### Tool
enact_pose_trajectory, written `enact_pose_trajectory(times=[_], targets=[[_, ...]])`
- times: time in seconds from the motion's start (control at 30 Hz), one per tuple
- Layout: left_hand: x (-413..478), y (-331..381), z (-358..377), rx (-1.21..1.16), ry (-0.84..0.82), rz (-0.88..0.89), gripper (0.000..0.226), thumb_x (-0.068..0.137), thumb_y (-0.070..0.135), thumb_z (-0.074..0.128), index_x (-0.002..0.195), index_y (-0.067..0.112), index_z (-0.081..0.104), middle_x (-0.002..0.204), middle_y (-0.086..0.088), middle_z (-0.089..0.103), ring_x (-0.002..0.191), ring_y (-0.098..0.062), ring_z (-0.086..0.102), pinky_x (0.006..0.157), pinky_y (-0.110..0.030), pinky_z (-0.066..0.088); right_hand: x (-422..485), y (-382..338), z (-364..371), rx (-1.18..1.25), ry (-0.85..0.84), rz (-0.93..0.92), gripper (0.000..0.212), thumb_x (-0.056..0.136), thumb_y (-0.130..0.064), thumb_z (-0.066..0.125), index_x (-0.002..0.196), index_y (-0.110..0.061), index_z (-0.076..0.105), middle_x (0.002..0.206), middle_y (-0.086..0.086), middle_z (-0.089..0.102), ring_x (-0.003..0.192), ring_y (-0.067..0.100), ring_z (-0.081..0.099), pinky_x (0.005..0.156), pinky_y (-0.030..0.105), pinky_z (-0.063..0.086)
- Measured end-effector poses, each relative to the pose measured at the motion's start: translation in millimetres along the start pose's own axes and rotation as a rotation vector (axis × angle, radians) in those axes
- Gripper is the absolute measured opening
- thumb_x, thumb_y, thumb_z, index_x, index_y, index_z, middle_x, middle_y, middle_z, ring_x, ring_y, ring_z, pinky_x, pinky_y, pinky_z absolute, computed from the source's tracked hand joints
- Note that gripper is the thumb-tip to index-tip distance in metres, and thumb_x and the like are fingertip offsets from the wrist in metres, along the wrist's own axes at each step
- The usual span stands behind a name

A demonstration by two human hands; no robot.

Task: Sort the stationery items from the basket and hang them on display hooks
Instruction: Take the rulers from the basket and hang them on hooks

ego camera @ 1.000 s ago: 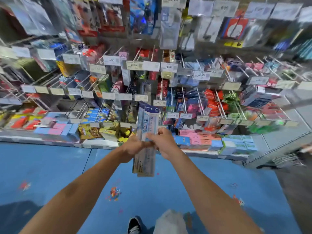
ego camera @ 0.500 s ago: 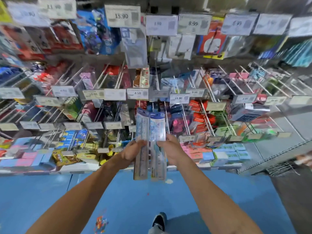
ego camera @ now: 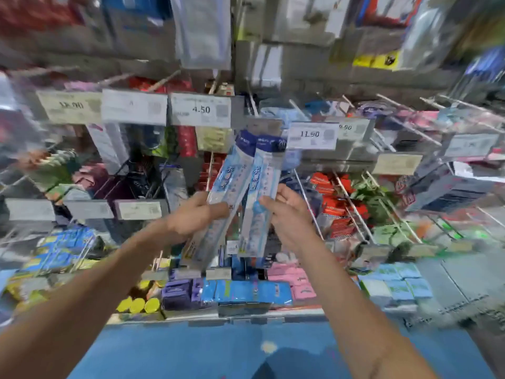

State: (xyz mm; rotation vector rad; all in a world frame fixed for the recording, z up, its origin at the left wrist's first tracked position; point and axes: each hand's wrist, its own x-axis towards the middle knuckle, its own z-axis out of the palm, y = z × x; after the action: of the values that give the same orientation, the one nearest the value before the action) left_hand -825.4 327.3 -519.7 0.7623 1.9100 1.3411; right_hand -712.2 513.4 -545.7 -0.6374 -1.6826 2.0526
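Hands meet in the middle of the frame: the left hand grips the left blue pack, and the right hand pinches the right blue pack. Both pack tops lean together just left of the 11.90 price tag.

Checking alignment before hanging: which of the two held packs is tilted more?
The left-hand pack; it slants steeply, while the right-hand pack stands nearly upright.
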Motion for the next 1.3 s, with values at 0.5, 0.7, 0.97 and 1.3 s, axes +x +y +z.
enact_pose_trajectory(times=[0.5,0.7,0.97,1.3], targets=[[24,-83,-22,-0.425,0.214,0.465,0.031,0.066,0.025,0.061,0.092,0.011,0.07,0.081,-0.011,0.074,0.06,-0.024,0.071,0.064,-0.033,0.052,67,78,9,-0.084,-0.029,-0.578,0.019,0.095,0.001,0.067,0.09,-0.016,0.059,0.08,-0.007,0.072,0.079,0.005,0.065,0.082,0.021,0.046],[20,-59,-12,-0.367,0.231,0.45,0.016,0.096,0.016,0.053,0.107,0.01,0.063,0.075,-0.012,0.076,0.062,-0.027,0.075,0.05,-0.035,0.058,69,44,10,-0.164,0.026,-0.566,0.015,0.095,-0.013,0.071,0.091,-0.022,0.06,0.094,-0.013,0.07,0.088,0.001,0.068,0.08,0.019,0.05],[23,-43,0,-0.238,0.258,0.423,0.019,0.094,0.016,0.057,0.106,0.005,0.066,0.113,-0.018,0.073,0.108,-0.039,0.071,0.099,-0.054,0.052,68,20,23,-0.231,0.081,-0.492,0.052,0.095,-0.015,0.071,0.141,0.001,0.052,0.134,0.009,0.063,0.118,0.025,0.062,0.107,0.042,0.049],[33,-49,-5,-0.221,0.136,0.46,0.036,0.09,0.023,0.059,0.119,0.003,0.062,0.107,-0.021,0.077,0.099,-0.038,0.076,0.086,-0.053,0.06,92,19,35,-0.201,0.134,-0.371,0.017,0.094,-0.012,0.073,0.09,-0.013,0.056,0.103,0.006,0.068,0.079,0.013,0.061,0.065,0.019,0.053]])
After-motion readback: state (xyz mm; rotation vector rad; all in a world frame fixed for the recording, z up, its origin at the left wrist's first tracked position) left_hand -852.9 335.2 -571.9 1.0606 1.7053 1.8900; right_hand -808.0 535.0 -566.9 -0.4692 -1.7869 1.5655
